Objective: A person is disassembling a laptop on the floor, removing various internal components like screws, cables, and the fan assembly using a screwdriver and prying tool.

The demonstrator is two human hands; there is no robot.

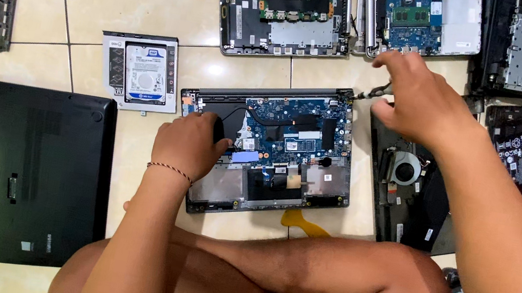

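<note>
An opened laptop base [313,177] with a blue circuit board lies on the tiled floor in front of my crossed legs. My left hand [190,145] rests on its left part, fingers curled over the black area beside the board. My right hand [419,99] hovers at the laptop's upper right corner, pinching a small dark tool [377,90] between thumb and fingers. A yellow plastic pry tool [304,224] pokes out from under the laptop's front edge.
A black laptop bottom cover [38,175] lies at left, with a hard drive in its caddy [142,72] above it. Two more opened laptops [286,4] [427,15] sit at the top. Dark disassembled chassis parts with a fan [407,171] crowd the right side.
</note>
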